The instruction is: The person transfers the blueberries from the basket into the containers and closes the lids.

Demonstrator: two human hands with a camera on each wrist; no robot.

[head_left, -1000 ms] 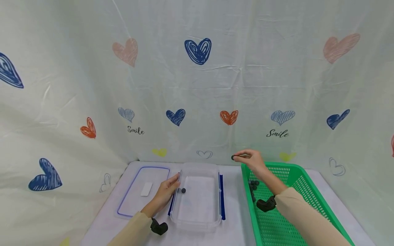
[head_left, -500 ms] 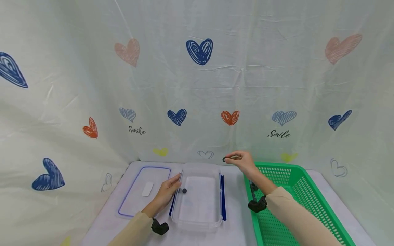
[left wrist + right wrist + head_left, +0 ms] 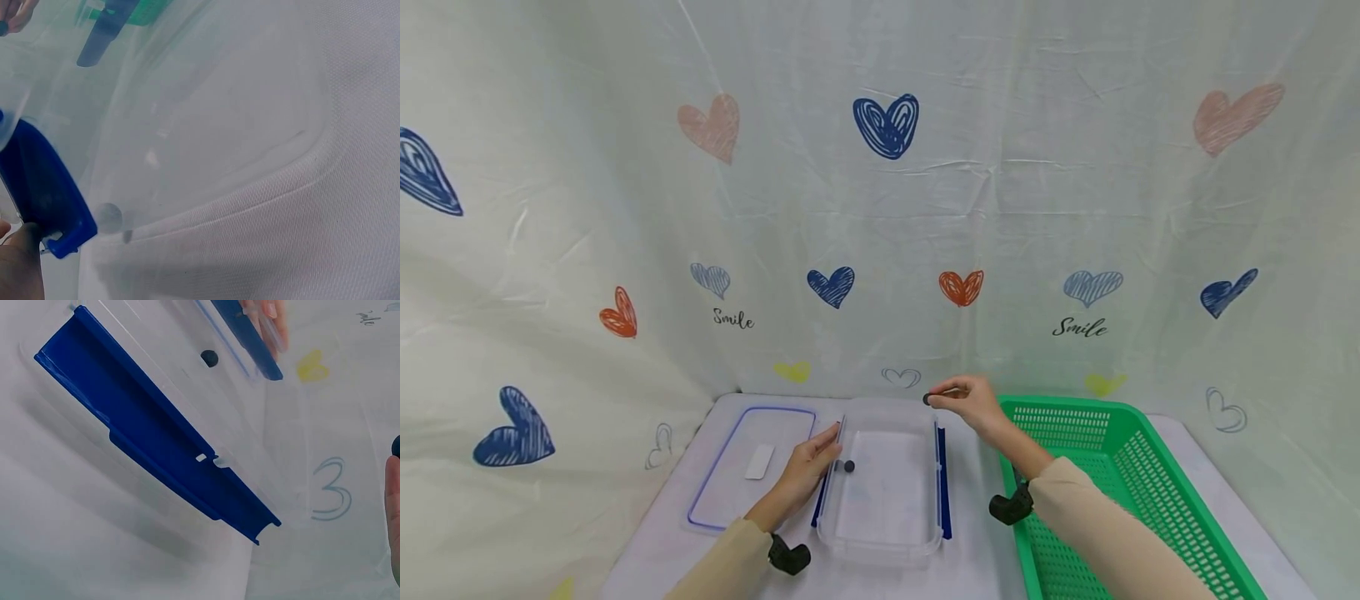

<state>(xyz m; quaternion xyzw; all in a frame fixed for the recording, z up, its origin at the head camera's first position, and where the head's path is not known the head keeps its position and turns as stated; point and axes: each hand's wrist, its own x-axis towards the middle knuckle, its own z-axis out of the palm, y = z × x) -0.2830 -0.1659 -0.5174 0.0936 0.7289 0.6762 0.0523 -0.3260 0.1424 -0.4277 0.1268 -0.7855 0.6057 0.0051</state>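
Observation:
A clear plastic storage box (image 3: pixel 880 542) with blue side latches stands in the middle of the table. My left hand (image 3: pixel 805 462) grips its left side, the thumb (image 3: pixel 22 250) by the blue latch (image 3: pixel 50 194). Inside the box, near that side, lies a small black ball (image 3: pixel 849 467). Over the box's far right corner, my right hand (image 3: pixel 966 404) pinches another small black ball (image 3: pixel 927 399) between thumb and fingertips. The right wrist view catches only an edge of that hand (image 3: pixel 394 512) and its ball, with the right latch (image 3: pixel 144 419) hanging down.
Right of the box is a green perforated basket (image 3: pixel 1138 450); the right forearm crosses over it. A clear lid (image 3: pixel 722 467) with a blue seal lies at left, bearing a white rectangular piece (image 3: pixel 760 462). Behind the table hangs a heart-printed curtain (image 3: pixel 887 217).
My right hand has moved left from above the green basket to the box's far right corner, still pinching the black ball. The left hand stays at the box's left side.

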